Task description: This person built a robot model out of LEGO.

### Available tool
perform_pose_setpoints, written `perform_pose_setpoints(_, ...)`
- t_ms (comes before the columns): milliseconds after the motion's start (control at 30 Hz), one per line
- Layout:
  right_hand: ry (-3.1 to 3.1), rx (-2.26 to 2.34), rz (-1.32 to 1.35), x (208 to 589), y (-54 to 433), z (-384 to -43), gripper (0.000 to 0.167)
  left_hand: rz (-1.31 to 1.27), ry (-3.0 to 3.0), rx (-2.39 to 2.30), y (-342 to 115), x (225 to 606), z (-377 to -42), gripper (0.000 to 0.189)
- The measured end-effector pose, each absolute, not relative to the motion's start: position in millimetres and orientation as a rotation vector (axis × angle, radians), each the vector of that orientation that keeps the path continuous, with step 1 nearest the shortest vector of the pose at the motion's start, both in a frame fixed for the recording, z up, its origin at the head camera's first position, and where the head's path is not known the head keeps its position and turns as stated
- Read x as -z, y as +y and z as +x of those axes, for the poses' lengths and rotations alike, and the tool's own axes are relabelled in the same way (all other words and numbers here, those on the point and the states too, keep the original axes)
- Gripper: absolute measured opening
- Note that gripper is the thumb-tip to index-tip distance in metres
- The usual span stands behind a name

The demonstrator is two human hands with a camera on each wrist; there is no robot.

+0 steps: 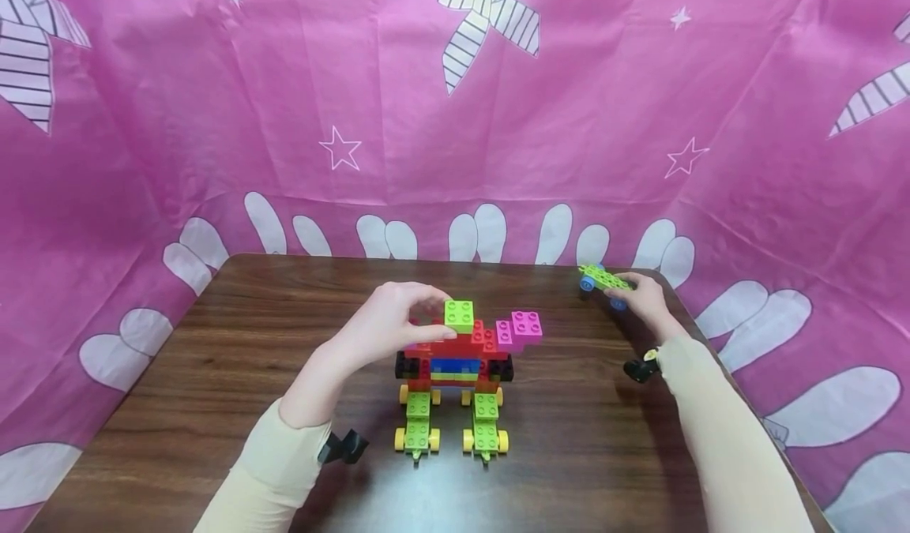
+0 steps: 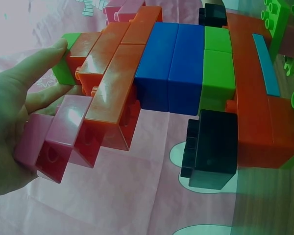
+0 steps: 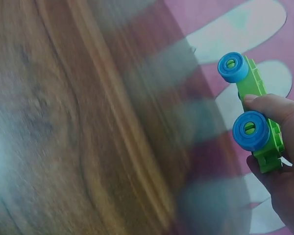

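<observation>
A figure of toy building bricks (image 1: 455, 365) stands upright near the middle of the table, on two green wheeled bases (image 1: 417, 435) with yellow wheels. Its body has red, blue and black bricks, with pink bricks (image 1: 527, 324) stepping out to the side. My left hand (image 1: 384, 320) pinches the green brick (image 1: 458, 316) on top between thumb and fingers, also seen from the side in the left wrist view. Toward the far right corner my right hand (image 1: 645, 300) grips a green toy car base (image 3: 255, 88) with blue wheels (image 3: 251, 130), thumb on its side.
The brown wooden table (image 1: 284, 304) carries the figure. A pink curtain (image 1: 398, 122) with bows and stars hangs behind and round its sides. Dark wrist devices (image 1: 344, 446) sit at both cuffs.
</observation>
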State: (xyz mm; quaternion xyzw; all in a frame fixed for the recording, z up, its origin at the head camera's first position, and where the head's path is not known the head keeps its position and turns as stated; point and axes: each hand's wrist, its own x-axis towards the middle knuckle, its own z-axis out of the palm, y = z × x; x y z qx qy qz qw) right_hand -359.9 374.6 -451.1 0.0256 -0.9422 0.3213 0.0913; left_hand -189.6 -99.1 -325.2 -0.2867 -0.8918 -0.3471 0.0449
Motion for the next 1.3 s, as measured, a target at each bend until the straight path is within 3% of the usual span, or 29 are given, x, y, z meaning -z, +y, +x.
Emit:
perform_pose_setpoints(533, -2.676, -1.051, 0.203, 388.7, 310.3, -323.5, 0.053, -0.869, -2.734, 1.012, -97.4, 325.1, -187.3, 0.044)
perform_pose_setpoints(1300, -2.653, -1.323, 0.551, 279.3, 189.1, -240.0, 0.044, -0.842, -2.581, 1.033, -106.1, 306.0, -184.3, 0.057)
